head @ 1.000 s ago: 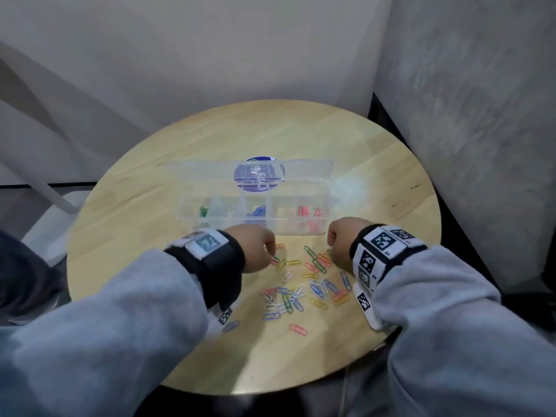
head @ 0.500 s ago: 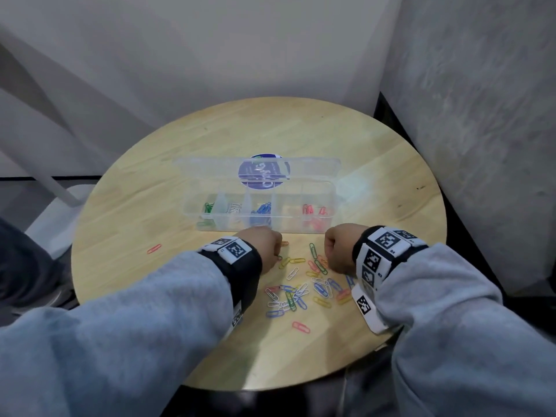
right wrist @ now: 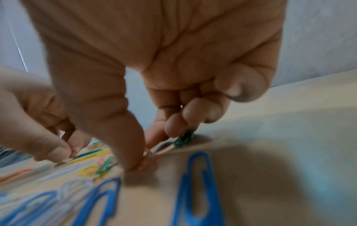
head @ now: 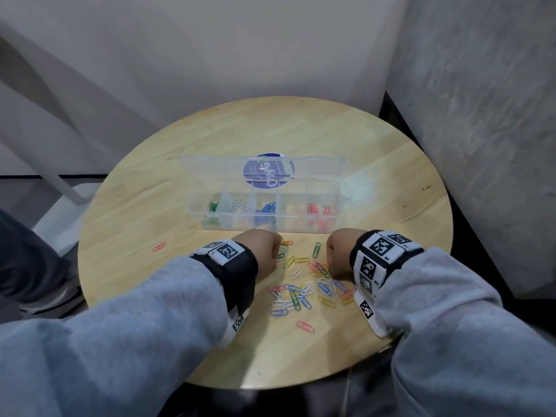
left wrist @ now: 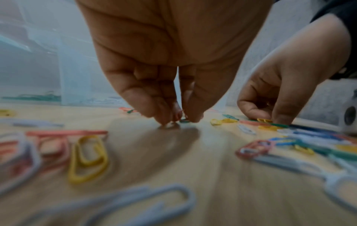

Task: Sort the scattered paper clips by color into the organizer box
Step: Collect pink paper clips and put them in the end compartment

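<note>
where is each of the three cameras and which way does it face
Head: worn on the head, looks forward and down at the round table, organizer box and scattered paper clips; both grey sleeves, wristbands and hands show.
Left wrist: low over the table, looks along the left hand toward the box; its fingers meet at a small clip.
Right wrist: low too, looks along the right hand; its fingers pinch at clips.
Shared: each wrist view also shows the other hand, and the clips.
</note>
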`<state>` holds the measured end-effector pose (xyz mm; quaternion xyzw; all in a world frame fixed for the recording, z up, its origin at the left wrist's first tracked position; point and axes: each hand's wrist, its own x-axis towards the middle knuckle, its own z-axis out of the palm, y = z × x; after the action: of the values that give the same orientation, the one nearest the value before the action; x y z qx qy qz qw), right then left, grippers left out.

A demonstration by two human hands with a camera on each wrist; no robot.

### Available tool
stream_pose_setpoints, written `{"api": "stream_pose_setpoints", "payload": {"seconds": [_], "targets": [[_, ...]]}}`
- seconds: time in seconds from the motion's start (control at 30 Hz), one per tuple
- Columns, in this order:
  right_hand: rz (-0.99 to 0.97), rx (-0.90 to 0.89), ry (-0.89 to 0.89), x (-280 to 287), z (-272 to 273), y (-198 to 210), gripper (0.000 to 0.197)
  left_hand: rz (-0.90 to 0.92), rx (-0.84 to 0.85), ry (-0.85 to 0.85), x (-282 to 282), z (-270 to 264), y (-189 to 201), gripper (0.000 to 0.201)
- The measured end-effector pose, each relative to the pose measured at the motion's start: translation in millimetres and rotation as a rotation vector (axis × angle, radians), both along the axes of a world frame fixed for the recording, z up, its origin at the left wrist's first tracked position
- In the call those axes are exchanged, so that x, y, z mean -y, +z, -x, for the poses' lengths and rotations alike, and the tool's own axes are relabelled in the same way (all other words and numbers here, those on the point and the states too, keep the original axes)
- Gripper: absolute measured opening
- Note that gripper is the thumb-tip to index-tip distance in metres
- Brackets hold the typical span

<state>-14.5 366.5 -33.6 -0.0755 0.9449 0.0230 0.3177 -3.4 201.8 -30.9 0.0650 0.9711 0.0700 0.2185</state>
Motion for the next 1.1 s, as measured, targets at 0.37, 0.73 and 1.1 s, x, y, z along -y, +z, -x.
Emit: {"api": "stream_pose_setpoints", "payload": {"seconds": [0.37,0.73,1.1], "targets": [[0.694,0.154,-0.358,-21.4,12.9,14.2,0.022,-0.910,0.412,0.585,8.8,-0.2,18.9,0.030],[0.749,0.110,-0.438,-25.7,13.2,11.6,0.031,-0.108,-0.033,0.145,-8.9,12.0,8.1,0.028],[0.256,0.008,-0.049,4.0,1.4,11.4,0.019,0.016,0.014,0.023,-6.9,15.4,0.5,0.010]]}}
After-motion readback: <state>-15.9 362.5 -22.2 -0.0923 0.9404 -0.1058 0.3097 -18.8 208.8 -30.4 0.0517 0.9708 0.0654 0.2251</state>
